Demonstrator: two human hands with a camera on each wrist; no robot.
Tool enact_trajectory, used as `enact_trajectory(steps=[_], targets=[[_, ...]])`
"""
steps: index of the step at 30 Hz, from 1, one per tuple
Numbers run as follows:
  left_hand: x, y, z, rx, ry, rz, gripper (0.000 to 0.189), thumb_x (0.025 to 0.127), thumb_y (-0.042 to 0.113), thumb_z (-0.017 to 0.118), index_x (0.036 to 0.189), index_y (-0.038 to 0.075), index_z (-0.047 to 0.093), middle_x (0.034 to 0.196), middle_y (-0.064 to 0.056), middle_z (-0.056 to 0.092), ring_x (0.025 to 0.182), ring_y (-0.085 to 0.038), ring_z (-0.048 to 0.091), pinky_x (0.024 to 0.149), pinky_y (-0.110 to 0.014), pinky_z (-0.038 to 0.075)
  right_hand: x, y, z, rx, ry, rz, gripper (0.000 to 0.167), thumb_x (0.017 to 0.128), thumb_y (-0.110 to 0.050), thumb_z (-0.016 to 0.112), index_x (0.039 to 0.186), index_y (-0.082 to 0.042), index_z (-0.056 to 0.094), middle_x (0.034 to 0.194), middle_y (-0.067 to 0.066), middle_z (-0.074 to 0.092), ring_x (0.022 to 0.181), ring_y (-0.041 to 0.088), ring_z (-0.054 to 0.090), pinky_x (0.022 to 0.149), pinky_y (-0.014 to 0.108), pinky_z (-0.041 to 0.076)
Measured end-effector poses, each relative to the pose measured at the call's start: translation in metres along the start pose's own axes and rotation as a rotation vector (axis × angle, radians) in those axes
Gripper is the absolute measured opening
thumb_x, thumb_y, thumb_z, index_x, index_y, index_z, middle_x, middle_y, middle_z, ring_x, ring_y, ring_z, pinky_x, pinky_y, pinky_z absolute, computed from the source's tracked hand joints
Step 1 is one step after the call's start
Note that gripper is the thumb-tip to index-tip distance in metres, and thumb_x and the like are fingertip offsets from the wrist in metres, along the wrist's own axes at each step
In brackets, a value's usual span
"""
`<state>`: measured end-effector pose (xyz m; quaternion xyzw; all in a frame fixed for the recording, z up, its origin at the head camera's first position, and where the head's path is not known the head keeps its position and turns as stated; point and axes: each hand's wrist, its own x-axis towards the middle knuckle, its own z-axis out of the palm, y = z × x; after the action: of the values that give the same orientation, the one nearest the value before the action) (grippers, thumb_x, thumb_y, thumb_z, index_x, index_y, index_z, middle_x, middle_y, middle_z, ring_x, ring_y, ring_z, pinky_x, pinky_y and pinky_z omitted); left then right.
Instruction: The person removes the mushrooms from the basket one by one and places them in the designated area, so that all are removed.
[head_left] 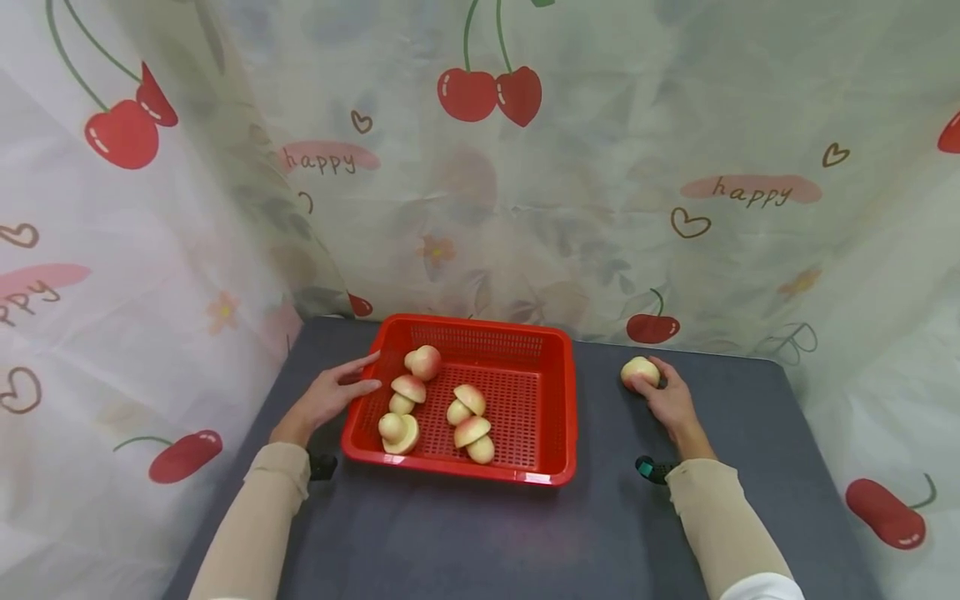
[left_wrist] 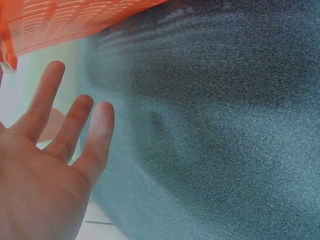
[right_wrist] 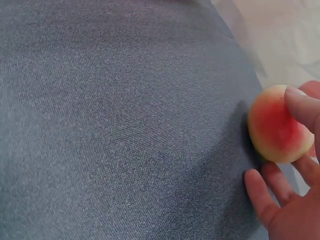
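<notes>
On the left half of the desk [head_left: 450, 533] we had a red basket [head_left: 457, 472] with slotted walls and a mesh floor, holding five mushroom-shaped pieces. Three ran down its left side: the far piece [head_left: 426, 362] with a rounded pink cap, the middle piece [head_left: 408, 387] just beside it, and the near piece [head_left: 397, 433] with its stem up. To their right, around the middle, lay two more, the farther one [head_left: 468, 400] touching the nearer one [head_left: 474, 435].

The loose mushroom [head_left: 637, 370] was on the right, well apart from the basket, in our right hand [head_left: 671, 404]; that grip had closed around it, thumb against index finger. It looked smooth and round, red fading to pale yellow; we could not tell whether it touched the desk. Our left hand [head_left: 330, 400] lay at the basket's left rim, its grip wide, fingers stretched.
</notes>
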<state>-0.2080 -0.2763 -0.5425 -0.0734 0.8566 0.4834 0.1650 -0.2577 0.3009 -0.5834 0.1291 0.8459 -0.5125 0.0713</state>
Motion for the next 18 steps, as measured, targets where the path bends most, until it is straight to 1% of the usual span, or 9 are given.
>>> enact_trajectory(steps=[1, 3, 7, 12, 15, 18], targets=[[0.000, 0.000, 0.000, 0.000, 0.000, -0.003, 0.068, 0.094, 0.047, 0.071, 0.155, 0.038, 0.043, 0.157, -0.019, 0.045, 0.133, -0.038, 0.058, 0.100, -0.046, 0.058, 0.000, 0.000, 0.000, -0.004, 0.001, -0.002, 0.077, 0.101, -0.035, 0.064, 0.163, -0.010, 0.024, 0.165, 0.024, 0.029, 0.151, 0.041, 0.029, 0.122, 0.056, 0.031], [0.001, 0.000, 0.001, 0.004, 0.003, -0.006, 0.067, 0.094, 0.047, 0.071, 0.155, 0.039, 0.043, 0.158, -0.019, 0.045, 0.134, -0.038, 0.057, 0.100, -0.046, 0.058, 0.001, 0.001, -0.001, -0.011, 0.000, -0.004, 0.078, 0.101, -0.034, 0.064, 0.162, -0.008, 0.024, 0.165, 0.025, 0.028, 0.152, 0.042, 0.027, 0.125, 0.058, 0.025], [0.003, 0.000, 0.000, 0.011, -0.003, -0.003, 0.067, 0.094, 0.047, 0.070, 0.155, 0.039, 0.042, 0.159, -0.020, 0.044, 0.136, -0.039, 0.055, 0.101, -0.046, 0.058, 0.000, 0.000, -0.003, -0.022, -0.002, -0.006, 0.079, 0.101, -0.035, 0.063, 0.163, -0.007, 0.022, 0.166, 0.025, 0.026, 0.154, 0.042, 0.025, 0.126, 0.059, 0.022], [0.003, 0.001, 0.000, 0.004, -0.011, -0.003, 0.068, 0.094, 0.047, 0.070, 0.155, 0.039, 0.042, 0.158, -0.020, 0.044, 0.133, -0.038, 0.058, 0.100, -0.046, 0.058, -0.002, -0.006, -0.005, -0.057, 0.017, -0.021, 0.080, 0.102, -0.040, 0.061, 0.163, -0.008, 0.021, 0.166, 0.026, 0.026, 0.152, 0.043, 0.028, 0.125, 0.059, 0.025], [0.001, 0.002, -0.001, -0.003, -0.013, -0.006, 0.068, 0.094, 0.046, 0.070, 0.155, 0.039, 0.042, 0.156, -0.020, 0.047, 0.128, -0.036, 0.062, 0.099, -0.046, 0.059, -0.004, -0.011, -0.006, -0.122, 0.023, -0.047, 0.084, 0.101, -0.047, 0.060, 0.163, -0.008, 0.021, 0.165, 0.028, 0.025, 0.150, 0.045, 0.032, 0.123, 0.059, 0.030], [0.000, 0.003, -0.001, -0.006, -0.017, -0.007, 0.068, 0.095, 0.046, 0.070, 0.156, 0.038, 0.041, 0.155, -0.021, 0.049, 0.126, -0.035, 0.064, 0.099, -0.047, 0.059, -0.007, -0.015, -0.008, -0.193, 0.025, -0.088, 0.088, 0.100, -0.054, 0.058, 0.163, -0.006, 0.020, 0.165, 0.029, 0.025, 0.149, 0.048, 0.032, 0.121, 0.062, 0.030]])
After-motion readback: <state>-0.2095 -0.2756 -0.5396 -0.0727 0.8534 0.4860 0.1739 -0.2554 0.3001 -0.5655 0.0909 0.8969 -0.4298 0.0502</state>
